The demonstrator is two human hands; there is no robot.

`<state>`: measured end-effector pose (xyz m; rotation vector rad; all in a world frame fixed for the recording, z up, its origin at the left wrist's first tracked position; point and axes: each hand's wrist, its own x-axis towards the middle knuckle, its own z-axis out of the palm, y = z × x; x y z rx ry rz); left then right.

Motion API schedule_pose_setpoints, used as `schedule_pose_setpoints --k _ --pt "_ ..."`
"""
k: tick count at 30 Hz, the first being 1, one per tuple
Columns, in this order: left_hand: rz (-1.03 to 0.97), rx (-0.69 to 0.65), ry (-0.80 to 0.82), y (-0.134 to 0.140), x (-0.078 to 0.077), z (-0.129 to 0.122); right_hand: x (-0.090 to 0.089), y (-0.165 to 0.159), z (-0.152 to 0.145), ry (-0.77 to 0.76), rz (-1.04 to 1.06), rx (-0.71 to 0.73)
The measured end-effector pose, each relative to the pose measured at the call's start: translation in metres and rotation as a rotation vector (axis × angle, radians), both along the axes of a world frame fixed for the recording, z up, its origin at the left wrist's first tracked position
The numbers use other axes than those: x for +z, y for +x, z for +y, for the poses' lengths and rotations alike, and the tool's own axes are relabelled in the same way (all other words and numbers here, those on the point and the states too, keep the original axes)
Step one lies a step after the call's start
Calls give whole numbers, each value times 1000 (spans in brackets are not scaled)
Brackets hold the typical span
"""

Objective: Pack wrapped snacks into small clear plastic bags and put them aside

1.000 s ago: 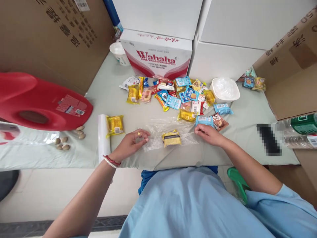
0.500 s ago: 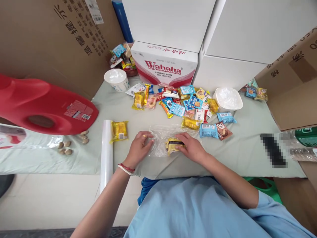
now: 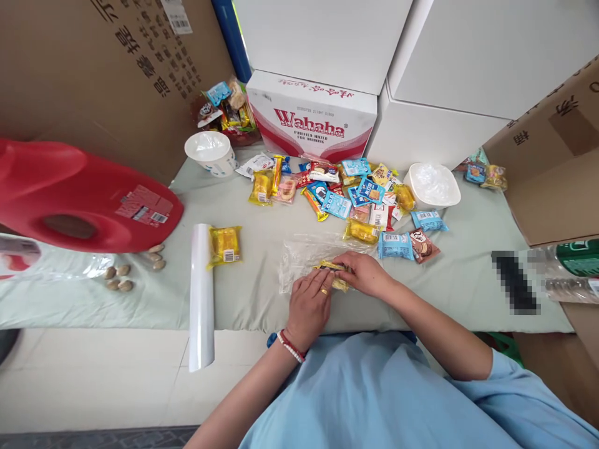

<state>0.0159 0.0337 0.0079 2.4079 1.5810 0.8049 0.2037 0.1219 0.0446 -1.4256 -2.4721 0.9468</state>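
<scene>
A sheet of clear plastic wrap (image 3: 304,255) lies on the pale green table cover (image 3: 253,274) in front of me. On it sits a yellow snack packet (image 3: 337,272) with a dark band, mostly hidden by my hands. My left hand (image 3: 309,305) lies over the near side of the packet and the wrap, a ring on one finger. My right hand (image 3: 362,274) grips the packet from the right, fingers curled on it. Both hands touch each other over the packet.
A roll of plastic wrap (image 3: 202,293) lies to the left with a yellow packet (image 3: 225,245) beside it. A pile of snack packets (image 3: 350,193), two white bowls (image 3: 431,185) (image 3: 209,151), a Wahaha box (image 3: 311,118), a red jug (image 3: 79,199), and bottles (image 3: 566,268) surround the area.
My left hand has slid right from the wrap's left edge onto the packet. My right hand came in from the wrap's right edge and now holds the packet.
</scene>
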Motion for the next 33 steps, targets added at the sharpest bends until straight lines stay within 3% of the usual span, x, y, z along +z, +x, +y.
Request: schedule_pose_setpoints --k 3,6,12,16,20,23,27,30,33 --pt "32 5 -1 0 -2 11 12 -4 22 156 -103 0" --pt "73 13 5 2 5 13 16 -14 50 352 -243 -23" --pt "180 79 20 10 16 11 10 -29 81 209 -419 105" --pt "209 173 17 14 16 8 28 -23 63 216 -304 135" --pt "225 197 -13 14 14 8 39 -15 14 210 -193 125" --pt "163 170 -60 9 8 10 22 -13 -23 173 -32 148" --pt "-67 91 -138 -6 0 15 -20 -15 -49 158 174 100" --pt "-317 -4 -205 -22 -5 16 -38 -18 -52 172 152 119" --pt "-589 15 -325 -38 -8 13 -37 -22 -47 160 35 157"
